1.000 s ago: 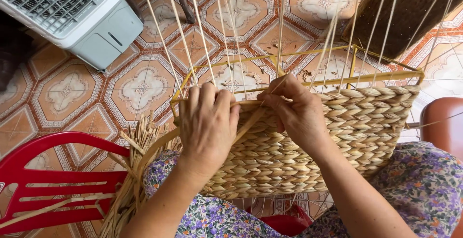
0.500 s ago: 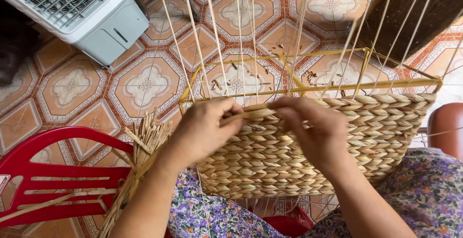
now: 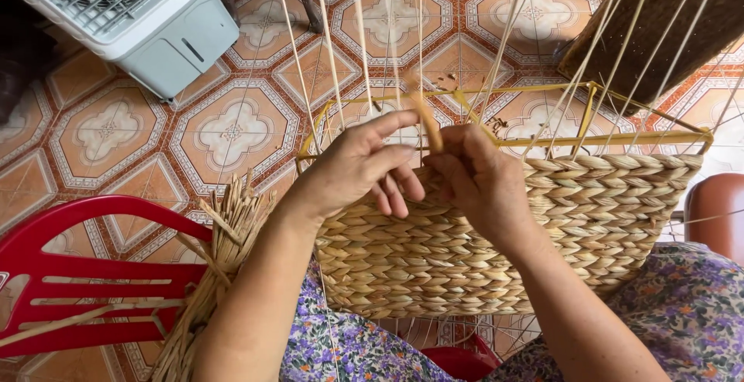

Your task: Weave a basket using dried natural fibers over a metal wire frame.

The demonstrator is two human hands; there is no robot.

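Both hands have lifted off the woven wall since the earlier frame and now meet at the rim, centre of frame, with a strand raised between them. Left hand point(image 3: 364, 166): fingers loosely spread and half extended, index pointing right toward the strand, the others curled over the weave; whether it grips anything cannot be told. Right hand point(image 3: 477, 180): thumb and forefinger pinched shut on a tan fibre strand point(image 3: 428, 122), which stands nearly upright above the rim. Half-woven basket point(image 3: 465, 250): lower centre of the frame, resting on the person's floral-clad lap, its braided wall reaching up to a yellow wire frame point(image 3: 620, 140). Pale upright stakes point(image 3: 329, 49) rise from the frame to the top edge. Bundle of dried fibre point(image 3: 221, 258): lower left, leaning on a red plastic chair point(image 3: 93, 281). White fan unit point(image 3: 124, 18): upper left, on patterned floor tiles point(image 3: 232, 130).
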